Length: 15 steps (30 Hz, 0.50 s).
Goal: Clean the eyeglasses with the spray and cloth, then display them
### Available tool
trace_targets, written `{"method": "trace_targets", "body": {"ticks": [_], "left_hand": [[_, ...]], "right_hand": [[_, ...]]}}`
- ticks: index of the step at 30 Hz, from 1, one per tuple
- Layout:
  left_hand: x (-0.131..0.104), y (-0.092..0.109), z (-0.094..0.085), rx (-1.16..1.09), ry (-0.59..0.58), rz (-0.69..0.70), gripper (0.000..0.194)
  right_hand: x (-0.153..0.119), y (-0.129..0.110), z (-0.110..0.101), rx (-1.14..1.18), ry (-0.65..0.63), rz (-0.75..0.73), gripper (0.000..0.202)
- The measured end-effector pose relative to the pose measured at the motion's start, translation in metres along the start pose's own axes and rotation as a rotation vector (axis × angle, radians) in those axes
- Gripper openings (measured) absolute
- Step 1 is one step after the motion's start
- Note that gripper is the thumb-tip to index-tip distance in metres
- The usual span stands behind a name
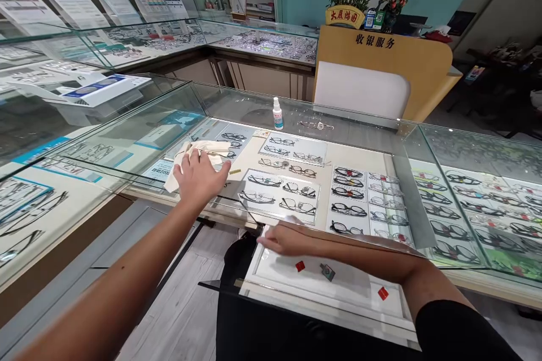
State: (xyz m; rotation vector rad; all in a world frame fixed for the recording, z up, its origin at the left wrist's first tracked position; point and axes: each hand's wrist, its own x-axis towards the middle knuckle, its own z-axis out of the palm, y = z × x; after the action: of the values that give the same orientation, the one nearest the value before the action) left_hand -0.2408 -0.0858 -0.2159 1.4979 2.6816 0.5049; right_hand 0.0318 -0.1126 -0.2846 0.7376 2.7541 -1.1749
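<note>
My left hand [197,175] lies over a cream-coloured cloth [220,148] on the glass counter top [249,107]. Its fingers press into the bunched cloth, and the thumb sticks out to the right. My right hand [282,238] is at the counter's near edge, above a pulled-out white drawer [351,287]. Its fingers are curled, and a thin dark strip runs up from near them; what they hold is hidden. Rows of eyeglasses [298,189] show under the glass between and beyond my hands. Red tags [383,293] lie in the drawer.
A small white spray bottle [277,114] stands on the far part of the counter, beside a thin-framed pair of glasses [317,125]. A white open box [99,98] sits at the left. Beyond are a white chair [359,84] and a wooden cashier desk [423,70].
</note>
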Motion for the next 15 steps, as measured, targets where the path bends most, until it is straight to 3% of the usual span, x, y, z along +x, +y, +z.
{"method": "trace_targets", "body": {"ticks": [3,6,10,15], "left_hand": [[0.0,0.0,0.001,-0.01,0.002,0.003,0.104],[0.001,0.0,0.002,0.006,0.012,0.006,0.102],[0.002,0.001,0.004,0.033,0.022,-0.007,0.099],[0.001,0.001,0.004,0.044,0.015,0.001,0.097]], "right_hand": [[-0.043,-0.028,0.014,0.066,-0.004,-0.059,0.056],[-0.08,-0.05,-0.002,0.147,-0.014,-0.044,0.06],[-0.106,-0.067,-0.056,0.055,0.094,-0.061,0.057],[-0.095,-0.057,-0.137,0.061,0.549,0.155,0.067]]}}
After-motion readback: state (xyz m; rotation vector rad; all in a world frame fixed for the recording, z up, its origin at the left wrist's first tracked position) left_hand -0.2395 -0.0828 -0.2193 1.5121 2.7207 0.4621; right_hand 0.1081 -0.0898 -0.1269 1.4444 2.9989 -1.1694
